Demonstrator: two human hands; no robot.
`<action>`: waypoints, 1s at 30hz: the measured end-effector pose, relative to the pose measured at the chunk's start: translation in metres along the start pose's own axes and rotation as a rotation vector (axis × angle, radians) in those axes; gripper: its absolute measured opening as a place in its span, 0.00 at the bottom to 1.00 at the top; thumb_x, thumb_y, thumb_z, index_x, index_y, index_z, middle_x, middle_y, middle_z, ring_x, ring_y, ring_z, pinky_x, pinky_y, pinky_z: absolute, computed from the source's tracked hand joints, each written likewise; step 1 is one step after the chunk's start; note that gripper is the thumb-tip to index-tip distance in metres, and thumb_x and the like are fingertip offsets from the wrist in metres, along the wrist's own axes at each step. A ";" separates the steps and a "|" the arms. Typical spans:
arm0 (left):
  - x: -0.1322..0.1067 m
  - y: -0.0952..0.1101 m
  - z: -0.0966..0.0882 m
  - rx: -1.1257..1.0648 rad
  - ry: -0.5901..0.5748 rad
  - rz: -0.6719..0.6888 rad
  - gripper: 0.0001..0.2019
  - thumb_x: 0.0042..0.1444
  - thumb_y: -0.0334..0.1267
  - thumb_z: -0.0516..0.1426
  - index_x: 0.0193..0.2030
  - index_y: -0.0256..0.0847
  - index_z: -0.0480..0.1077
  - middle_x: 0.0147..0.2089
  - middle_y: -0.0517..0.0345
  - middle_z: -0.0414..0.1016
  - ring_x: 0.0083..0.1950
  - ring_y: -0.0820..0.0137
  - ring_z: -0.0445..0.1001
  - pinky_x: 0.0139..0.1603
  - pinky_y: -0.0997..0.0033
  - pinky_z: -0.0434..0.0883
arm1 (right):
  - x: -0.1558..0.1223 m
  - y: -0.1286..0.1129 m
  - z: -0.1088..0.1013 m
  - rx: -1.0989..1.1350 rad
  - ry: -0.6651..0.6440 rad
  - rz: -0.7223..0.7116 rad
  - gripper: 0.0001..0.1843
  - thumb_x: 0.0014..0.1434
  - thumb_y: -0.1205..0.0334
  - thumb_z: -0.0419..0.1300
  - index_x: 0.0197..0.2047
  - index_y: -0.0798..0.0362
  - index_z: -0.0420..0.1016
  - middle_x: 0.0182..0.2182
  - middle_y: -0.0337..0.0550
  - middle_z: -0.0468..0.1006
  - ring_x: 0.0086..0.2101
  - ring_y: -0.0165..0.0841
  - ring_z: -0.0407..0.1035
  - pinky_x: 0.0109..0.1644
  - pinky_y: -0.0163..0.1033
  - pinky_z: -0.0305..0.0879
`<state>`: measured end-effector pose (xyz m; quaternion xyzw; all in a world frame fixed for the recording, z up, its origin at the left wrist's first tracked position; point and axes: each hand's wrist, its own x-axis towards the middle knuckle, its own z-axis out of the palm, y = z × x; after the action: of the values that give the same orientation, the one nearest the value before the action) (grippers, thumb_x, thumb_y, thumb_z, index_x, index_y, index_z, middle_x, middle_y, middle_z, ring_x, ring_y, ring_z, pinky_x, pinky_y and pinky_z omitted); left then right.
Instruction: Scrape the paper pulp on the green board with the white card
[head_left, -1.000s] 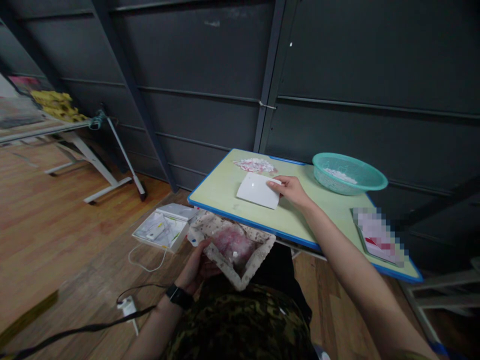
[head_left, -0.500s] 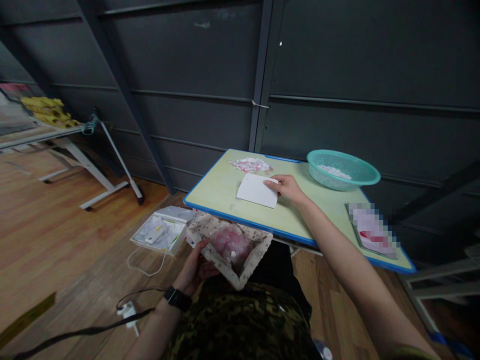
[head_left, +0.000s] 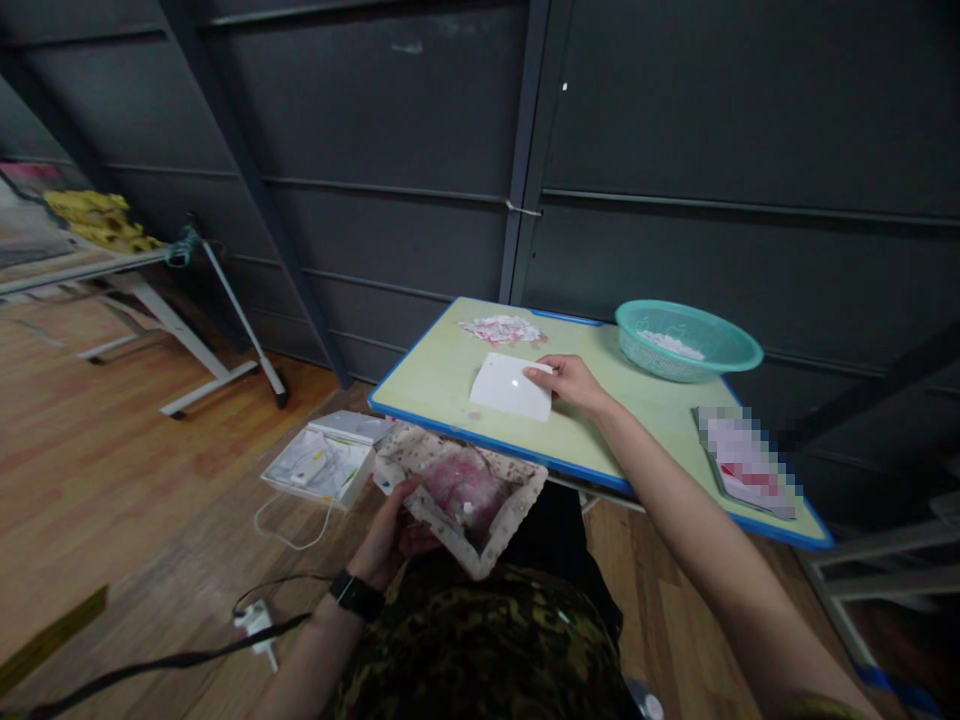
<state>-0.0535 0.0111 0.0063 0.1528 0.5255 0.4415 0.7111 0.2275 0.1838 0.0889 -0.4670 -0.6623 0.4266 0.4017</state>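
Yel. tbl (head_left: pixel 435 370) under wht card (head_left: pixel 501 392) (glossy) in R hand (head_left: pixel 574 382).

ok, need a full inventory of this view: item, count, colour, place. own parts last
Table: 1, pale yellow-green with blue edging, centre
Card: 1, white, in right hand
Tray: 1, off-white with brown specks, in left hand
Tray contents: uncountable, pink and white
Scrap pile: 1, white and pink, table's far left
Basket: 1, green, table's far right, white bits inside
Pixelated item: 1, pale with red, table's right end
Open box: 1, white, left of table
Side table: 1, whitish frame, far left
Lumpy bundle: 1, yellow, on side table
Adapter: 1, white, lower left
Wall: 1, dark grey, behind
Floor: 1, brown, below
Watch: 1, black, left wrist
Hands: 2, bare, centre
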 end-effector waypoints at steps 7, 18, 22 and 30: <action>-0.001 0.001 0.002 0.008 -0.004 0.014 0.15 0.52 0.49 0.59 0.36 0.38 0.70 0.26 0.55 0.78 0.29 0.61 0.80 0.32 0.63 0.78 | -0.007 -0.004 0.008 0.055 -0.155 0.025 0.27 0.43 0.38 0.66 0.28 0.58 0.73 0.20 0.37 0.68 0.21 0.25 0.57 0.24 0.33 0.49; -0.004 0.002 0.004 0.032 0.000 -0.004 0.15 0.52 0.50 0.59 0.32 0.38 0.71 0.28 0.51 0.79 0.28 0.61 0.79 0.32 0.63 0.77 | -0.010 -0.008 0.019 0.051 -0.194 0.033 0.26 0.42 0.39 0.67 0.27 0.57 0.74 0.21 0.39 0.71 0.22 0.27 0.60 0.24 0.33 0.52; -0.003 0.002 0.004 0.022 0.014 -0.012 0.15 0.51 0.50 0.60 0.33 0.37 0.71 0.27 0.52 0.79 0.27 0.62 0.79 0.30 0.64 0.77 | -0.004 -0.007 0.005 0.146 -0.028 0.032 0.28 0.42 0.37 0.65 0.30 0.56 0.72 0.22 0.39 0.71 0.23 0.28 0.61 0.25 0.34 0.56; -0.004 0.003 0.005 0.011 -0.004 -0.013 0.15 0.53 0.49 0.58 0.37 0.37 0.72 0.30 0.51 0.81 0.29 0.62 0.80 0.33 0.63 0.78 | 0.020 0.022 -0.029 -0.185 0.531 -0.106 0.29 0.50 0.35 0.57 0.34 0.56 0.74 0.24 0.42 0.71 0.24 0.32 0.61 0.27 0.37 0.56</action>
<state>-0.0509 0.0108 0.0123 0.1544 0.5274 0.4336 0.7142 0.2557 0.2124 0.0803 -0.5618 -0.5934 0.2055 0.5386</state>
